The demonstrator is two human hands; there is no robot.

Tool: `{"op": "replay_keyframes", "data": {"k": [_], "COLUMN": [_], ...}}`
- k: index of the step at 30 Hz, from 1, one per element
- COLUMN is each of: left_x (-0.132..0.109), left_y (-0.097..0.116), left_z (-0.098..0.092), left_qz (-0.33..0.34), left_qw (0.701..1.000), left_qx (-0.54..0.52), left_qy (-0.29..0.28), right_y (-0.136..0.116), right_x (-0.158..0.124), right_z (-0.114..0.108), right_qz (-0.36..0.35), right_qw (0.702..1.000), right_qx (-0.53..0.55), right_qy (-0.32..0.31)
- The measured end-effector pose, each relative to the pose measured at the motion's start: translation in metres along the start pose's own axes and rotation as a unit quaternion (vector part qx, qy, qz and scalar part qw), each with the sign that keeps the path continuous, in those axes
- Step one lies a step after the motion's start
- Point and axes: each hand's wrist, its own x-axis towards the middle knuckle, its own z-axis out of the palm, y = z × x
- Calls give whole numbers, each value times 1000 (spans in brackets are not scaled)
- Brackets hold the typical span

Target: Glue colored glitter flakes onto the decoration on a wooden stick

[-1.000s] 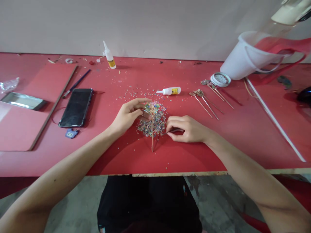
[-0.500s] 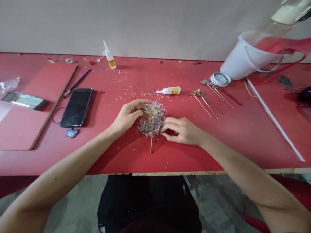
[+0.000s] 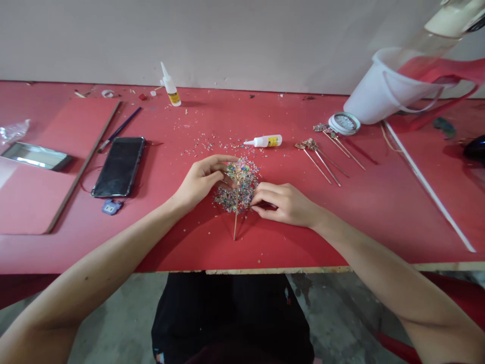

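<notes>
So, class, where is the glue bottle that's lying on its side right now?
In the head view, the lying glue bottle is just right of centre, beyond the pile of colourful flakes and left of the pins lying farther right.

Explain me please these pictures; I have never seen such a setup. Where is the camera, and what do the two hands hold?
There is no robot here: these are a person's bare hands, seen by one head-worn camera looking forward and down. The left hand holds the decorated top of a thin stick above a pile of shiny chips. The right hand pinches a thin dark tool, mostly hidden by the fingers. On the red table are also a phone, a brush, an upright bottle, a lying bottle, more decorated sticks and a white bucket.
</notes>
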Motion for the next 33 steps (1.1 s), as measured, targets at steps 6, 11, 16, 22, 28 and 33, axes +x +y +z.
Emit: {"op": "replay_keyframes", "data": {"k": [6,11,16,22,28,33], "left_x": [0,1,0,0,0,1], "left_y": [0,-1,-1,-2,-3,-1], "left_z": [0,0,-1,-1,-1,0], "left_qz": [2,1,2,2,-1,-1], "left_qw": [1000,1000,1000,1000,1000,1000], "left_qx": [4,7,-12,-2,2,-9], "left_qy": [-1,-2,-6,-8,-5,-6], "right_y": [1,1,1,1,0,0], "right_x": [-1,-1,0,0,1,1], "right_z": [1,1,0,1,1,0], "right_qz": [2,-2,-6,-7,-8,-9], "right_qw": [1000,1000,1000,1000,1000,1000], "right_qx": [-4,-1,-3,-9,-8,-6], "right_qy": [-4,-4,-2,0,1,3]}}
